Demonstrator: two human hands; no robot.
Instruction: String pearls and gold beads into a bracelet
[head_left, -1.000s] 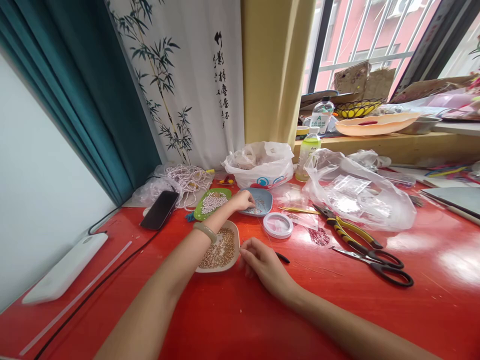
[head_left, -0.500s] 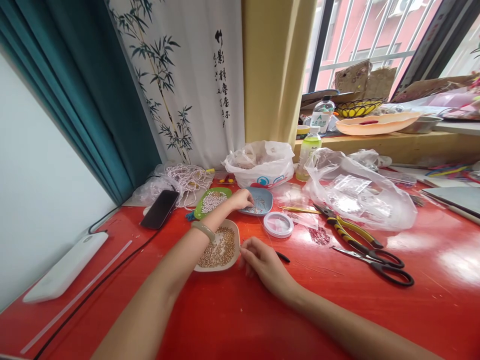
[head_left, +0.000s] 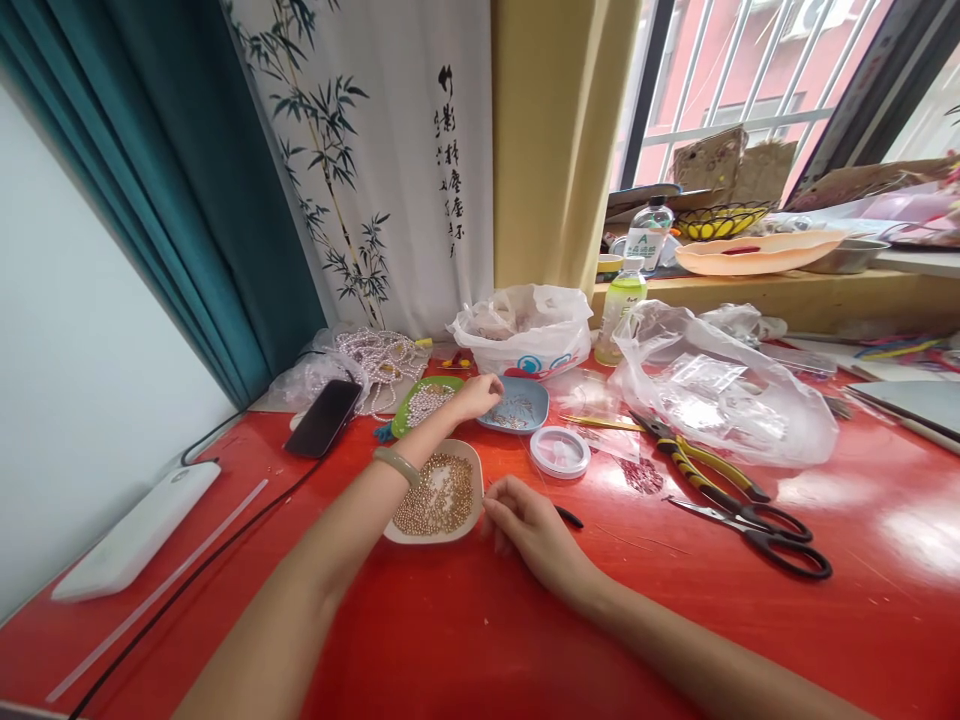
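My left hand [head_left: 480, 397], a bangle on its wrist, is over the left edge of a blue dish [head_left: 534, 418] that holds small metallic pieces. Its fingertips are pinched together, and anything between them is too small to make out. Beneath that forearm sits a white dish of gold beads [head_left: 435, 500]. Close to the white dish's right rim, my right hand [head_left: 525, 525] has thumb and forefinger pressed together, what they hold being hidden. A faint thin line runs above this hand. Beside the blue dish is a green dish [head_left: 409, 405] with pale beads, partly covered by my left arm.
A round clear spool-like case [head_left: 559, 452] lies right of the dishes. Farther right are yellow-black pliers [head_left: 712, 470], scissors [head_left: 757, 530] and a plastic bag [head_left: 720, 400]. A phone [head_left: 324, 418], a cable and a white power bank [head_left: 139, 530] lie left. Another bag [head_left: 525, 330] stands behind.
My left hand has risen slightly and drawn back to the left from the pieces in the blue dish. My right hand stays pinched by the white dish. The view has shifted slightly.
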